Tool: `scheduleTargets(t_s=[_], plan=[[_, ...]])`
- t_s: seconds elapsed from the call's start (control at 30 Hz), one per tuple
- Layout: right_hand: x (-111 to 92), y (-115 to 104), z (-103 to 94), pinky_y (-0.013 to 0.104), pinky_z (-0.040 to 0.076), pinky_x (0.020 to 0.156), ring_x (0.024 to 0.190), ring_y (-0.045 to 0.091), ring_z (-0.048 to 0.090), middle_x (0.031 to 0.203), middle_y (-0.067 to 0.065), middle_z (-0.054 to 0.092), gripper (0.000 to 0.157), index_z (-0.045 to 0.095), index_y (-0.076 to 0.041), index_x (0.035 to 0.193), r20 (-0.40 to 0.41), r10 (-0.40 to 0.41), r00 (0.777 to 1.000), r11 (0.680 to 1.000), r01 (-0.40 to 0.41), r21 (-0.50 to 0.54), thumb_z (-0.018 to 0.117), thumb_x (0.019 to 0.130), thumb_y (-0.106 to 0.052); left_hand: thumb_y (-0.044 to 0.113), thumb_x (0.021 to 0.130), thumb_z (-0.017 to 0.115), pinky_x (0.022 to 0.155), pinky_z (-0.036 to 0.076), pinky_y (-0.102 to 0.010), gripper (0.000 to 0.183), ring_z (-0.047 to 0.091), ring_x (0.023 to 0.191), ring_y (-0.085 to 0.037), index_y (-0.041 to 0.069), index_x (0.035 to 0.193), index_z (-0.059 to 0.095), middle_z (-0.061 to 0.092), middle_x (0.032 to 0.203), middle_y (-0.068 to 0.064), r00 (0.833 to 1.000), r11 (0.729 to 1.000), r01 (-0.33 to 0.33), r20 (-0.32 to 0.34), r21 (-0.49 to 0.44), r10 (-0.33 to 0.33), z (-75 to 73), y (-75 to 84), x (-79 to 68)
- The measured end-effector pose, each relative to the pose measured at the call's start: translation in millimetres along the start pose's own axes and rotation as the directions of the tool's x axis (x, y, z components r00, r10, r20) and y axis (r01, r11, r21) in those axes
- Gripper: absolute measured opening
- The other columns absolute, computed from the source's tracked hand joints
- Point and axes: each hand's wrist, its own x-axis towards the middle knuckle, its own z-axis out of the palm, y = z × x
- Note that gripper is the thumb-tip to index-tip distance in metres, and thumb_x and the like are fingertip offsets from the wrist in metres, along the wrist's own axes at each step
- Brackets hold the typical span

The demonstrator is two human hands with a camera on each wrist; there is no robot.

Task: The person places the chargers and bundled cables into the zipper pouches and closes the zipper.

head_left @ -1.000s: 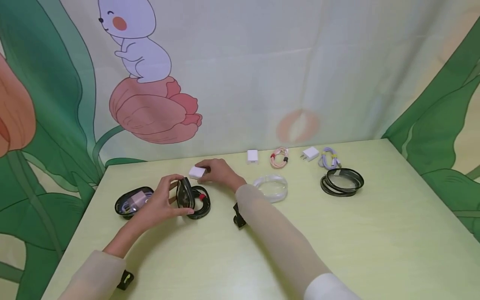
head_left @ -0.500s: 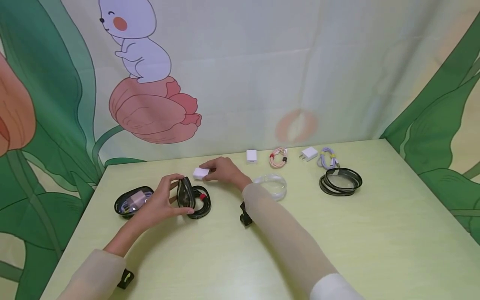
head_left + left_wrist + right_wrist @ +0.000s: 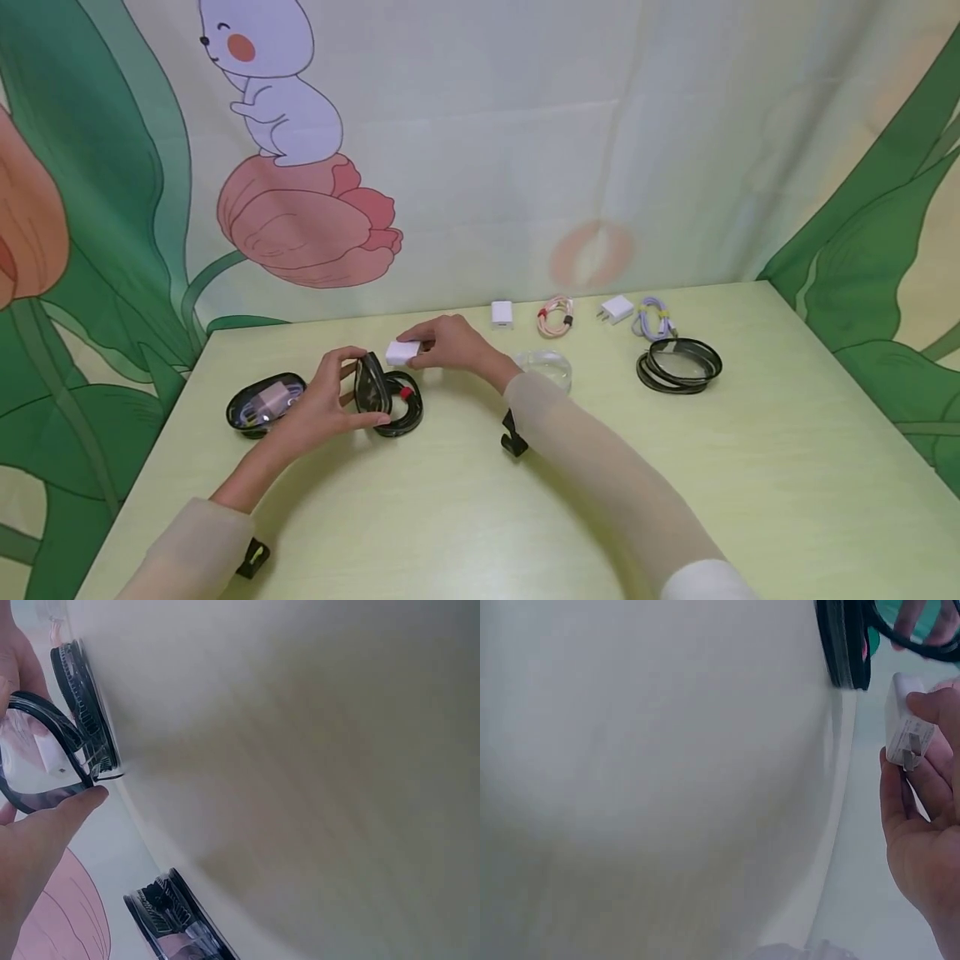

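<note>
My left hand [image 3: 327, 404] holds up the lid [image 3: 372, 387] of a small clear zip case with a black rim, thumb at its lower edge and fingers at its top. Behind the lid lies the case's base [image 3: 410, 421], where a red spot shows; zip teeth run along the base [image 3: 86, 712] in the left wrist view. My right hand [image 3: 453, 344] pinches a white charger plug [image 3: 401, 352] between thumb and fingers, just above and right of the lid. Its two metal prongs point back toward the palm in the right wrist view, where the charger [image 3: 906, 724] hangs near the rim.
At the left stands a zip case [image 3: 258, 408] with a charger and cable inside. Along the back lie a white charger [image 3: 502, 314], a pink coiled cable [image 3: 551, 327], another charger [image 3: 618, 309] and a purple cable [image 3: 643, 325]. A clear case [image 3: 558, 362] and a black-rimmed case [image 3: 701, 389] stand right.
My right hand has drawn the charger slightly right and toward me, and its forearm has swung right. My left hand keeps the lid in the same place.
</note>
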Motion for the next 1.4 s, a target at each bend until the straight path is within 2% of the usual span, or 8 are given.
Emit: scheduleTargets(t_s=[0.27,0.5,0.73,0.9,1.07,1.27,1.4], plan=[[-18.8,-9.4,0.7,0.015,0.047,0.067,0.077,0.001,0.058,0.099,-0.014,0.068,0.037,0.069,-0.027,0.116,0.03,-0.017,0.999,1.0,0.016,0.013,0.076,0.079,-0.029,0.033,0.066,0.086,0.099,0.038,-0.056,0.106,0.023,0.138,-0.043,0.007,0.143,0.017,0.017,0.148,-0.016,0.999,1.0,0.006,-0.036,0.021,-0.006,3.1,-1.3,2.1],[-28.4,-18.0,6.6,0.014,0.047,0.068,0.078,-0.001,0.058,0.103,-0.012,0.069,0.04,0.069,-0.023,0.117,0.051,-0.06,0.997,0.997,0.057,0.059,0.078,0.078,-0.029,0.033,0.067,0.086,0.1,0.036,-0.055,0.106,0.021,0.138,-0.044,0.007,0.143,0.016,0.015,0.148,-0.017,0.999,1.0,0.006,-0.037,0.02,-0.006,3.6,-1.6,2.6],[-31.3,-24.4,18.6,0.013,0.044,0.066,0.074,0.0,0.054,0.101,-0.01,0.069,0.042,0.067,-0.018,0.12,0.053,-0.084,0.995,0.996,0.086,-0.033,0.077,0.08,-0.028,0.031,0.068,0.085,0.1,0.037,-0.055,0.103,0.021,0.138,-0.044,0.008,0.142,0.017,0.014,0.148,-0.018,0.999,1.0,0.004,-0.033,0.01,-0.003,3.8,-1.0,2.8],[-31.2,-26.5,18.6,0.013,0.046,0.069,0.079,0.001,0.057,0.104,-0.009,0.069,0.043,0.067,-0.016,0.118,0.053,-0.072,0.996,0.997,0.074,-0.028,0.078,0.079,-0.027,0.031,0.068,0.085,0.099,0.037,-0.055,0.103,0.021,0.138,-0.044,0.008,0.142,0.017,0.014,0.148,-0.017,0.999,1.0,0.007,-0.034,0.019,-0.006,4.2,-1.4,3.3],[-30.8,-26.2,16.2,0.013,0.047,0.071,0.08,0.001,0.059,0.104,-0.007,0.069,0.046,0.065,-0.015,0.12,0.088,-0.04,0.995,0.999,0.04,0.0,0.078,0.078,-0.028,0.03,0.068,0.085,0.099,0.037,-0.056,0.103,0.02,0.138,-0.044,0.008,0.142,0.017,0.014,0.149,-0.017,1.0,1.0,0.004,-0.03,0.023,-0.004,4.8,-0.9,3.4],[-31.8,-24.1,13.2,0.015,0.048,0.076,0.085,0.002,0.06,0.106,-0.001,0.069,0.049,0.064,-0.015,0.122,0.12,0.011,0.993,0.994,-0.024,0.108,0.079,0.077,-0.027,0.027,0.069,0.085,0.099,0.036,-0.056,0.102,0.019,0.139,-0.044,0.007,0.143,0.016,0.012,0.149,-0.017,1.0,1.0,0.003,-0.02,-0.002,-0.003,4.9,1.7,2.7],[-32.6,-24.1,15.9,0.016,0.048,0.075,0.085,0.003,0.06,0.105,-0.001,0.069,0.048,0.065,-0.014,0.12,0.101,0.04,0.994,0.987,-0.055,0.148,0.08,0.076,-0.026,0.026,0.069,0.085,0.099,0.037,-0.055,0.102,0.019,0.139,-0.044,0.007,0.142,0.016,0.012,0.149,-0.017,1.0,1.0,-0.001,-0.016,-0.013,0.001,4.7,2.1,2.8]])
